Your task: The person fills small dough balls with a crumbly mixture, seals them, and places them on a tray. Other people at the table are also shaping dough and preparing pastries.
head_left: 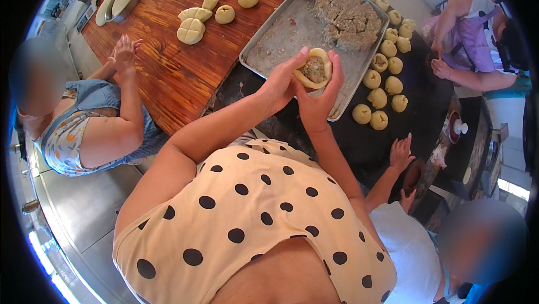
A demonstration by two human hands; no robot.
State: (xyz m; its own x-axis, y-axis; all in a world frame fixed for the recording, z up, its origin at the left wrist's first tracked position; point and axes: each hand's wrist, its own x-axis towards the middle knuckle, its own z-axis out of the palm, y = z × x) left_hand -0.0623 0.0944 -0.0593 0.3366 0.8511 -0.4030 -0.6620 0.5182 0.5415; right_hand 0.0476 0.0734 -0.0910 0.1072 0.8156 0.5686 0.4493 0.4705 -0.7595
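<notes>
Both my hands cup a round dough wrapper point(298, 75) over the near end of a metal tray. My left hand point(281, 77) holds its left side, and my right hand point(322, 101) curls around its right and lower side. Inside the dough cup sits a lump of crumbly filling point(313, 69) with green flecks; the dough rim is still apart around it. Beneath and beyond my hands, the shallow metal tray point(273, 36) bears a large mound of greyish-brown filling point(347, 13) at its far end.
Several filled dough balls point(377, 98) stand on the black surface point(421, 89) right of the tray. Portioned dough pieces point(191, 30) and two dough rounds point(225, 14) lie on the wooden table point(168, 76). Co-workers stand at left, far right and lower right, one with a hand point(401, 152) near the table.
</notes>
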